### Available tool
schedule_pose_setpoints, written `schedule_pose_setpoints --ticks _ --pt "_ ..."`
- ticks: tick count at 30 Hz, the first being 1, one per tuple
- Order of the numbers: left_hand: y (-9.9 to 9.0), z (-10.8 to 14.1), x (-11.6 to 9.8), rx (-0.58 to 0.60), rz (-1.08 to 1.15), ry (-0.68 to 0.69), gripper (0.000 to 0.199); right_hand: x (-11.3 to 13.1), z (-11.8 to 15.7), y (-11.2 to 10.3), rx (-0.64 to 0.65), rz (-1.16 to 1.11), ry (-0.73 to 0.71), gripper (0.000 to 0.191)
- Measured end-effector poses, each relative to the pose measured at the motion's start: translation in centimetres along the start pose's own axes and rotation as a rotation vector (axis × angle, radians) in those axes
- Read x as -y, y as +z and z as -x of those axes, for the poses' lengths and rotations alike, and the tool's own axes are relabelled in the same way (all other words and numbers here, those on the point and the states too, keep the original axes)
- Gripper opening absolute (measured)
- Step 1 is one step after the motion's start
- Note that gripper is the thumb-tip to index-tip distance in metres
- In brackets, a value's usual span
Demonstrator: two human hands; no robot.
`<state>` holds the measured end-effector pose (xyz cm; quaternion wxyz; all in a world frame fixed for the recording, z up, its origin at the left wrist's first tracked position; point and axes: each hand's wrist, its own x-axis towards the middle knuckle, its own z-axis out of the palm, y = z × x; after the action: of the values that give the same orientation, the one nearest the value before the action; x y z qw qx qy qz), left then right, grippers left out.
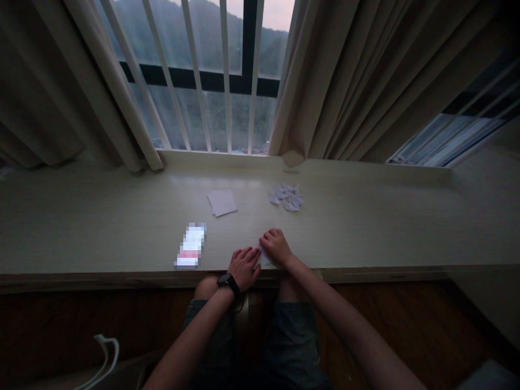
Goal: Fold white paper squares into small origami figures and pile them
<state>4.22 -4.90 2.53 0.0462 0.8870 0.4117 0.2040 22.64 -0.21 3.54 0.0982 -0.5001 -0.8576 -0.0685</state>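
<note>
A small piece of white paper (265, 258) lies at the front edge of the pale ledge, partly hidden under my hands. My right hand (277, 248) is closed over its right side, fingers bent and pressed down on it. On the paper's left, my left hand (244, 266) rests with fingers stretched out flat, the fingertips close to the paper; a black watch (228, 282) is on that wrist. Farther back lie a small stack of square white paper sheets (223, 202) and, to its right, a pile of small folded paper pieces (287, 197).
A lit phone (190, 246), its screen blurred out, lies left of my hands on the ledge (365, 216). Behind the ledge is a barred window (211, 108) between beige curtains (345, 81). A bag with a white handle (108, 352) stands at lower left.
</note>
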Motion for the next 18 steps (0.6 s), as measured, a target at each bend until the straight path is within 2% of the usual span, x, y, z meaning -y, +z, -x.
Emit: schedule_pose_setpoints --ticks 4,9,18 --pt "0.1 0.0 0.2 0.017 0.003 -0.006 0.041 -0.8 -0.4 0.1 0.063 0.022 0.007 0.009" --pt "0.1 -0.1 0.2 0.016 0.016 -0.009 0.040 -1.3 -1.2 0.1 0.083 0.023 0.064 0.012" --pt "-0.3 -0.4 -0.1 0.014 0.018 -0.022 0.039 0.4 0.0 0.6 0.064 -0.016 -0.015 0.009"
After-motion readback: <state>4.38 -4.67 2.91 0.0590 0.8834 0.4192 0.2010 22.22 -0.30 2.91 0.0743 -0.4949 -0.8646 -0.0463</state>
